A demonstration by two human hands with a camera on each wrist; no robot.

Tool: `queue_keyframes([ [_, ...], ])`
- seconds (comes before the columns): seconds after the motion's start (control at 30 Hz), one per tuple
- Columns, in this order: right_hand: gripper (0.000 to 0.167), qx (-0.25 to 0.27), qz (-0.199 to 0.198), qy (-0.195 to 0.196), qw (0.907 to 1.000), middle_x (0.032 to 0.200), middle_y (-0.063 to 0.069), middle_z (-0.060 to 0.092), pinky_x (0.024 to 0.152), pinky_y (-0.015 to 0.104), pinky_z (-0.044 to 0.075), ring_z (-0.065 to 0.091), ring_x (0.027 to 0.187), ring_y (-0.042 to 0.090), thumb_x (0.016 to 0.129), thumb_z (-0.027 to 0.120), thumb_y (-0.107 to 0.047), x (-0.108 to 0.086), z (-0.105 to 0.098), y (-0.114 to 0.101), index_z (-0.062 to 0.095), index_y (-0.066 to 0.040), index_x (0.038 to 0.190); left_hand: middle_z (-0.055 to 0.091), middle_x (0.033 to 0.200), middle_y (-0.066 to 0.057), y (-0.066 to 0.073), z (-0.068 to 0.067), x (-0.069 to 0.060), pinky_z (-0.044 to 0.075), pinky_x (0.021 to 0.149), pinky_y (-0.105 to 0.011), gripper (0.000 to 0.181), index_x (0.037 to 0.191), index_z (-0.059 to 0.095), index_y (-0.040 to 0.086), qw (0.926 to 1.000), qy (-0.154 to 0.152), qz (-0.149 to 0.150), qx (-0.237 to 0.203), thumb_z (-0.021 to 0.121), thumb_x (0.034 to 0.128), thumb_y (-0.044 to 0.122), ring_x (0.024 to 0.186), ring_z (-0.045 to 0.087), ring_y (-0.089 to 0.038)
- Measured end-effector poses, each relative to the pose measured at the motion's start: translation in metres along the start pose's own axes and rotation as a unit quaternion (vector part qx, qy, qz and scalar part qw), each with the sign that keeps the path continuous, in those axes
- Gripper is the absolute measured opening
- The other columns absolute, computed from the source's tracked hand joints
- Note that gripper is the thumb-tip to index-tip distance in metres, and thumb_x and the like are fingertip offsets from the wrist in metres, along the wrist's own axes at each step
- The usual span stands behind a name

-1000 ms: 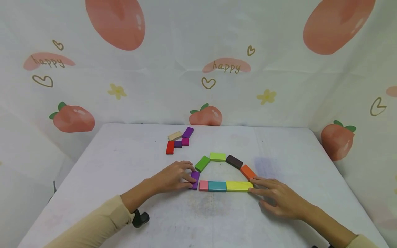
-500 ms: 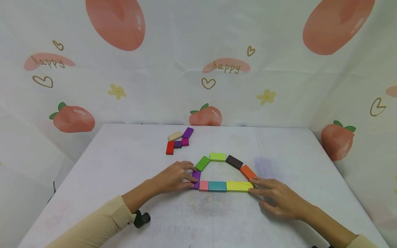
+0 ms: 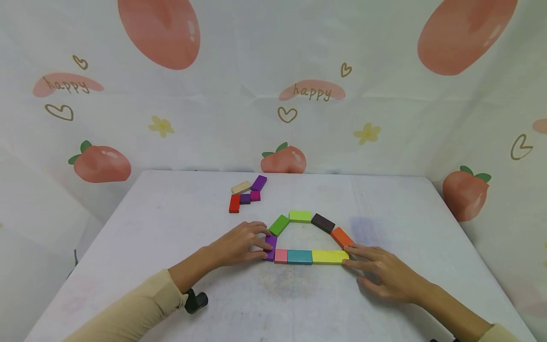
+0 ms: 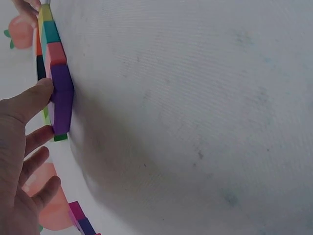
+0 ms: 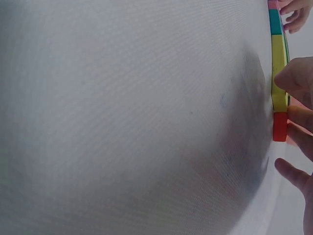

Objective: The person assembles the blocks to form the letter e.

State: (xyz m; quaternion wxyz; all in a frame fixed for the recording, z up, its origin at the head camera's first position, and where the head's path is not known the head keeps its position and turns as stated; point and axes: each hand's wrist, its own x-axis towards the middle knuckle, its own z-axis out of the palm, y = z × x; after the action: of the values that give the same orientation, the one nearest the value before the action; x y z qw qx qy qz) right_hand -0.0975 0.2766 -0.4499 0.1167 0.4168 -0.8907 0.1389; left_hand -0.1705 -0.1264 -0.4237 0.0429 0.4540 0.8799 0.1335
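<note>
The left hand rests its fingertips on the left side and top of a purple block, which touches the left end of a pink block. To the right, a teal block and a yellow block continue the straight row. The right hand has loosely extended fingers touching the yellow block's right end and the lower end of an orange block. Green, lime and dark brown blocks arch above the row. Both wrist views show relaxed, spread fingers.
Farther back on the white table lie a beige block, another purple block, a red block and two small cubes, dark purple and magenta. A patterned cloth hangs behind.
Under the left hand, the purple block has shifted slightly right and now meets the pink block, where a narrow gap showed before. The right hand has stayed in place.
</note>
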Motion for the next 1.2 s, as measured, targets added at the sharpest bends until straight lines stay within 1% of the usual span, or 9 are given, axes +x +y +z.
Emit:
queue_keyframes([
  [0.17, 0.053, 0.001, -0.001, 0.000, 1.0000, 0.137, 0.004, 0.061, 0.088, 0.050, 0.054, 0.057, 0.125, 0.026, 0.073, 0.082, -0.017, 0.000, 0.000, 0.000, 0.072, -0.025, 0.124, 0.067, 0.124, -0.005, -0.005, -0.006, 0.000, 0.049, 0.100, -0.044, 0.031, 0.117, 0.076, 0.017, 0.9998, 0.015, -0.001, -0.009, 0.077, 0.0887, 0.029, 0.122, 0.057, -0.022],
  [0.33, 0.053, 0.002, -0.002, -0.002, 1.0000, 0.138, 0.003, 0.061, 0.088, 0.049, 0.054, 0.057, 0.126, 0.025, 0.073, 0.082, -0.017, 0.001, -0.001, -0.001, 0.072, -0.025, 0.124, 0.067, 0.121, -0.007, -0.022, -0.014, -0.003, 0.053, 0.095, -0.041, 0.037, 0.120, 0.074, 0.014, 0.9979, 0.059, -0.027, -0.008, 0.079, 0.0862, 0.028, 0.116, 0.060, -0.022],
  [0.47, 0.054, 0.004, -0.001, -0.002, 1.0000, 0.138, 0.003, 0.061, 0.088, 0.049, 0.054, 0.057, 0.126, 0.025, 0.073, 0.082, -0.017, 0.001, -0.002, 0.000, 0.071, -0.025, 0.125, 0.067, 0.124, -0.009, -0.042, -0.022, -0.008, 0.052, 0.097, -0.046, 0.045, 0.126, 0.070, 0.010, 0.9925, 0.096, -0.072, -0.025, 0.080, 0.0855, 0.025, 0.118, 0.060, -0.027],
  [0.63, 0.054, 0.004, -0.003, -0.002, 1.0000, 0.138, 0.003, 0.061, 0.088, 0.050, 0.054, 0.057, 0.126, 0.025, 0.073, 0.082, -0.017, 0.001, -0.002, 0.000, 0.071, -0.026, 0.125, 0.063, 0.132, -0.014, -0.067, -0.028, -0.014, 0.044, 0.104, -0.054, 0.053, 0.135, 0.063, 0.006, 0.9796, 0.124, -0.147, -0.059, 0.079, 0.0862, 0.020, 0.127, 0.054, -0.035],
  [0.73, 0.054, 0.004, -0.003, -0.001, 1.0000, 0.138, 0.003, 0.061, 0.088, 0.050, 0.054, 0.057, 0.126, 0.025, 0.073, 0.082, -0.017, 0.000, -0.001, 0.000, 0.071, -0.026, 0.125, 0.059, 0.137, -0.016, -0.079, -0.029, -0.015, 0.040, 0.106, -0.056, 0.058, 0.141, 0.056, 0.007, 0.9733, 0.116, -0.186, -0.067, 0.077, 0.0882, 0.018, 0.132, 0.049, -0.038],
  [0.87, 0.054, 0.004, 0.000, -0.003, 1.0000, 0.138, 0.003, 0.061, 0.088, 0.050, 0.054, 0.057, 0.126, 0.025, 0.073, 0.082, -0.017, 0.000, -0.001, 0.000, 0.071, -0.026, 0.125, 0.051, 0.146, -0.019, -0.089, -0.027, -0.014, 0.035, 0.109, -0.059, 0.057, 0.147, 0.049, 0.008, 0.9674, 0.089, -0.226, -0.073, 0.070, 0.0943, 0.017, 0.138, 0.041, -0.041],
  [0.97, 0.053, 0.005, 0.002, -0.005, 1.0000, 0.138, 0.003, 0.061, 0.088, 0.050, 0.054, 0.057, 0.127, 0.025, 0.073, 0.082, -0.018, 0.000, 0.000, 0.000, 0.071, -0.026, 0.125, 0.047, 0.149, -0.021, -0.094, -0.025, -0.013, 0.033, 0.109, -0.060, 0.050, 0.145, 0.051, 0.006, 0.9667, 0.077, -0.232, -0.075, 0.064, 0.0973, 0.014, 0.140, 0.037, -0.043],
  [1.03, 0.053, 0.004, 0.002, -0.006, 1.0000, 0.138, 0.003, 0.061, 0.088, 0.051, 0.054, 0.057, 0.126, 0.025, 0.073, 0.082, -0.018, 0.000, 0.000, 0.000, 0.071, -0.025, 0.125, 0.047, 0.149, -0.021, -0.096, -0.025, -0.012, 0.032, 0.110, -0.061, 0.046, 0.142, 0.054, 0.004, 0.9680, 0.071, -0.229, -0.073, 0.063, 0.0978, 0.012, 0.140, 0.036, -0.044],
  [1.2, 0.053, 0.002, 0.001, -0.005, 1.0000, 0.138, 0.003, 0.061, 0.089, 0.050, 0.054, 0.057, 0.126, 0.026, 0.073, 0.082, -0.018, 0.000, 0.000, 0.001, 0.072, -0.025, 0.125, 0.049, 0.147, -0.020, -0.098, -0.025, -0.013, 0.031, 0.108, -0.065, 0.043, 0.138, 0.058, 0.002, 0.9717, 0.053, -0.223, -0.057, 0.064, 0.0970, 0.014, 0.140, 0.037, -0.045],
])
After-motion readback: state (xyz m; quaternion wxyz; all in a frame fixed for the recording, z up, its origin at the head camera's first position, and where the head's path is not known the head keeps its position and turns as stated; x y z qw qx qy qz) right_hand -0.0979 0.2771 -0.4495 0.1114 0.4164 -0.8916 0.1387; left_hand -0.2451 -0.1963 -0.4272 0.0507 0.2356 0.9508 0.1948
